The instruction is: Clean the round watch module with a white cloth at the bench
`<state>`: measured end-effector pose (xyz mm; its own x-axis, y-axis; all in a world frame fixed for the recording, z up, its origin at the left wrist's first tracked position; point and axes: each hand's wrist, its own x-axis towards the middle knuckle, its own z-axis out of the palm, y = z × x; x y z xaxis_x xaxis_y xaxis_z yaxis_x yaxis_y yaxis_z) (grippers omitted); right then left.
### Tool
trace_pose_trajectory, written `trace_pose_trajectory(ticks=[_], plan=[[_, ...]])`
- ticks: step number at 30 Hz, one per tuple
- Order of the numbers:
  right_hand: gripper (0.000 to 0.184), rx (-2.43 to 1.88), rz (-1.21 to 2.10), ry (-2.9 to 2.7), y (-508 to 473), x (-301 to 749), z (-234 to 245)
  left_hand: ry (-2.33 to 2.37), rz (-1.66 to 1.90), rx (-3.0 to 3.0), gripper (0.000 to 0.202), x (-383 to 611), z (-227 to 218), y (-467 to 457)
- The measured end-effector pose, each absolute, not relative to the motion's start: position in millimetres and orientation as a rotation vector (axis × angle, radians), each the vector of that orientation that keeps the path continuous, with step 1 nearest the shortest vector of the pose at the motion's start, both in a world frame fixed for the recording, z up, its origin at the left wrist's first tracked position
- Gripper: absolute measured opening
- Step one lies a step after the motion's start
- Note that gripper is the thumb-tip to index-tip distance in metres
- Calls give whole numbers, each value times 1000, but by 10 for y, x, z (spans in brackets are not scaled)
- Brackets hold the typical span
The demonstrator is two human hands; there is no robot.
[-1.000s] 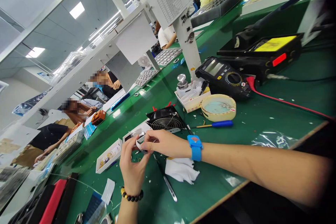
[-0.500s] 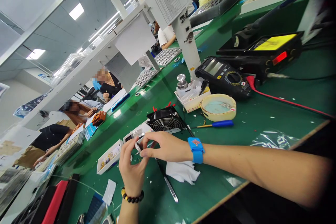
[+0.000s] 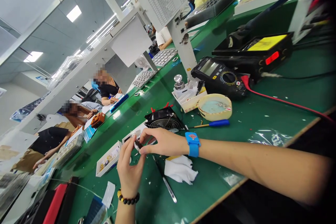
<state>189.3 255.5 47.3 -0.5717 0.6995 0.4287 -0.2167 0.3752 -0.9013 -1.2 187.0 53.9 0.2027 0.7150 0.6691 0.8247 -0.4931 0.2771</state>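
Observation:
In front of me my left hand [image 3: 129, 171], with a beaded bracelet on its wrist, pinches a small round dark piece with a silvery rim [image 3: 137, 145]. My right hand [image 3: 165, 142], wearing a blue wrist strap [image 3: 193, 144], grips the same piece from the right with thumb and forefinger. Fingers cover much of it, so its kind cannot be made out. Below the right hand lie metal tweezers [image 3: 169, 189] and a crumpled white cloth [image 3: 181, 169]. Just beyond the hands is a black fan [image 3: 164, 119] with a wire grille.
A white box of small golden parts [image 3: 108, 159] sits left of the fan. To the right are a blue-handled screwdriver [image 3: 219, 123], a round cream dish [image 3: 214, 107], a multimeter [image 3: 219, 77] with a red lead, and a black device with a yellow label [image 3: 267, 43]. Several people sit farther off.
The held piece has turned, showing a darker side; both hands stay on it. The view has shifted slightly. A far person in black has lowered a hand to a blue tray.

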Motion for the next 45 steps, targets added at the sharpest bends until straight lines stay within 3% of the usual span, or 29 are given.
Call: trace_pose_trajectory(ticks=[11, 22, 32, 37, 41, 45], plan=[[29, -398, 1382, -1724, 2563, 1889, 467, -1449, -1194, -2265, 53, 24, 534, 1849], [29, -420, 1157, -1850, 2572, 1928, 488, -1411, -1188, -2234, 51, 47, 531, 1863], [26, -318, 610, -2138, 2588, 1966, 432, -1540, -1241, -2459, 53, 3, 502, 1909], [15, -361, 863, -2023, 2572, 1956, 481, -1593, -1347, -2357, 53, -2, 478, 1902], [20, -395, 1177, -1873, 2561, 1929, 511, -1606, -1486, -2324, 48, 23, 463, 1882], [25, -411, 1209, -1827, 2558, 1913, 501, -1589, -1528, -2269, 43, 49, 466, 1880]])
